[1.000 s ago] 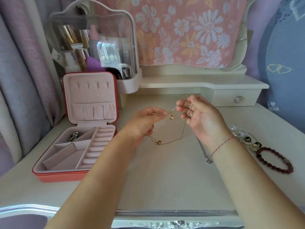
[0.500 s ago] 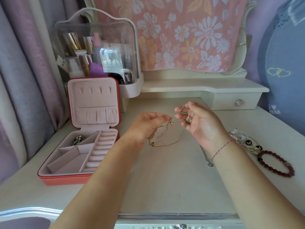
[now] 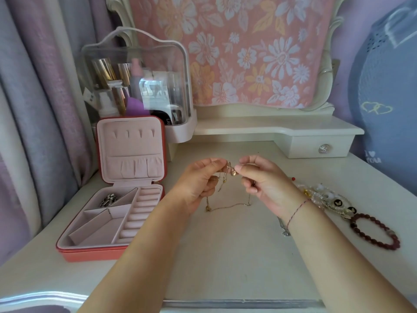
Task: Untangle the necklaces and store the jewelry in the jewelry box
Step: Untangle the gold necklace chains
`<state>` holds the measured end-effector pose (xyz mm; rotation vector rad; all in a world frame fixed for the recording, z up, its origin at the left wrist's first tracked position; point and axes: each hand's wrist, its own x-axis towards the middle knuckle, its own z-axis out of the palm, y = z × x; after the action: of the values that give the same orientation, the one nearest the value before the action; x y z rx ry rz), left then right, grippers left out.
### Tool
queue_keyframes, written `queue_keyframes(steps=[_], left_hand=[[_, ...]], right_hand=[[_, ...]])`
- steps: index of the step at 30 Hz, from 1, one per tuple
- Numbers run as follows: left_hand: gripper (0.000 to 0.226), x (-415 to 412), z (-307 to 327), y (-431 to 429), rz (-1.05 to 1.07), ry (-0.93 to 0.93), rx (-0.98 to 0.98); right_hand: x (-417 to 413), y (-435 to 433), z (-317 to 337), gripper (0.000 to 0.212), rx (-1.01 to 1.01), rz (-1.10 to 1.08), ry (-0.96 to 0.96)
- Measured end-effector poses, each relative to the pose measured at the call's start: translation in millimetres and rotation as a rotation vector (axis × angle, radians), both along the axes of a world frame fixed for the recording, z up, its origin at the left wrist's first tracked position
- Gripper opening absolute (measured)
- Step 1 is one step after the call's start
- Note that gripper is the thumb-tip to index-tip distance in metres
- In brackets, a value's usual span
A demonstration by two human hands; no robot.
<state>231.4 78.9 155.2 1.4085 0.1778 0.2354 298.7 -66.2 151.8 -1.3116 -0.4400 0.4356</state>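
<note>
- Head view: both hands are raised over the middle of the worktop (image 3: 237, 256). The left hand (image 3: 198, 184) and right hand (image 3: 264, 184) are almost touching, and each pinches the gold necklace (image 3: 228, 206) between thumb and forefinger at a small bunch by its pendant.
- The rest of the chain hangs below the hands in a loose loop, its lowest part at or just above the worktop; I cannot tell if it touches.
- Jewelry box (image 3: 94, 254) stands open at the left. A silver piece (image 3: 109, 199) lies in its far-left compartment, and the other compartments look unfilled.
- A dark red bead bracelet (image 3: 374, 231) and a cluster of pale beaded bracelets (image 3: 325, 197) lie to the right. A silver chain (image 3: 284, 231) shows partly under the right forearm.
- Judged step: working the knot loose, with storing yet to follow.
- The next move probably calls for small, gentle pulls apart at the bunch. A hard tug could tighten the knot or strain the thin links.
</note>
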Motion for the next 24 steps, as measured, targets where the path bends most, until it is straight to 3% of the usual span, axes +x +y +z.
queue_keyframes(steps=[5,17,24], left_hand=[[0.014,-1.4,2.0,-1.7,0.002,-0.010,-0.025],[0.014,-0.5,0.3,-0.2,-0.032,-0.013,-0.020],[0.014,-0.2,-0.4,1.6,-0.078,-0.038,-0.015]], right_hand=[[-0.3,0.0,-1.7,0.023,-0.029,0.051,-0.048],[0.9,2.5,-3.0,0.005,-0.069,0.063,-0.101],[3.0,1.4,-2.3,0.011,-0.046,0.070,-0.053]])
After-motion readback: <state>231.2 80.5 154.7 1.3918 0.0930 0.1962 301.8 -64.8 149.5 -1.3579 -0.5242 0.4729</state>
